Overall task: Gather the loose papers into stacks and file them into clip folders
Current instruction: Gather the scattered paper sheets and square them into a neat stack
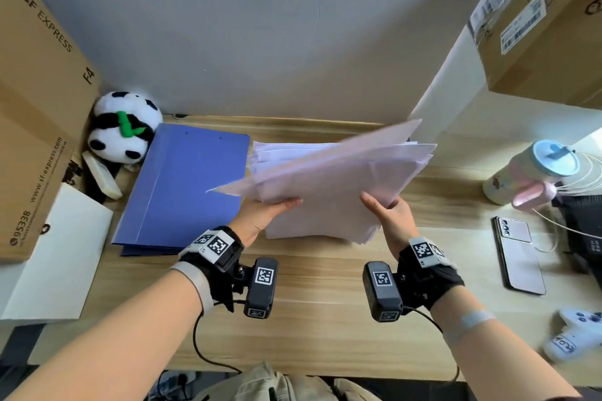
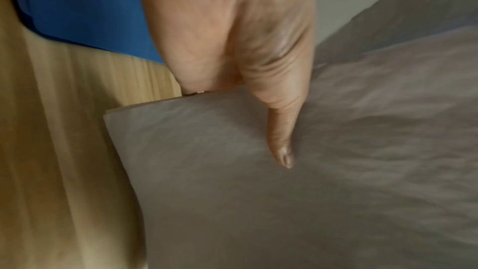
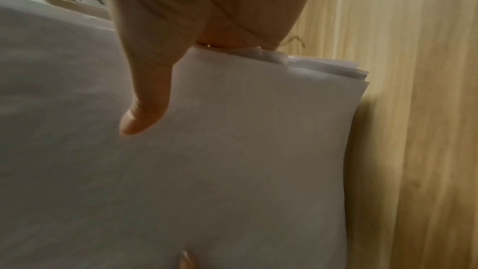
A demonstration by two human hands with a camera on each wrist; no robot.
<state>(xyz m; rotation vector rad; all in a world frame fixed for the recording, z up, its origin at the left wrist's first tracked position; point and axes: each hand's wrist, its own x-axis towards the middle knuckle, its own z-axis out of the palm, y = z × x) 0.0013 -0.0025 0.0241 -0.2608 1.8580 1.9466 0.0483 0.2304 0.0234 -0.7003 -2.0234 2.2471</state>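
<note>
A thick, uneven stack of white papers (image 1: 329,185) is held above the wooden desk (image 1: 312,296) at its middle. My left hand (image 1: 264,213) grips the stack's near left corner, thumb (image 2: 280,130) on top and fingers hidden underneath. My right hand (image 1: 389,215) grips the near right side the same way, thumb (image 3: 147,97) pressed on the top sheet (image 3: 232,150). Sheets fan out crookedly at the far side. A closed blue clip folder (image 1: 185,185) lies flat on the desk left of the papers, with a second one partly showing beneath it; the blue folder (image 2: 85,7) also shows beside the left palm.
A plush panda (image 1: 125,127) and an SF Express cardboard box (image 1: 35,114) stand at the far left, with a white sheet (image 1: 62,257) in front. At the right are a lidded cup (image 1: 534,172), a phone (image 1: 519,254), cables and a white game controller (image 1: 576,335). Another carton (image 1: 547,19) sits up high.
</note>
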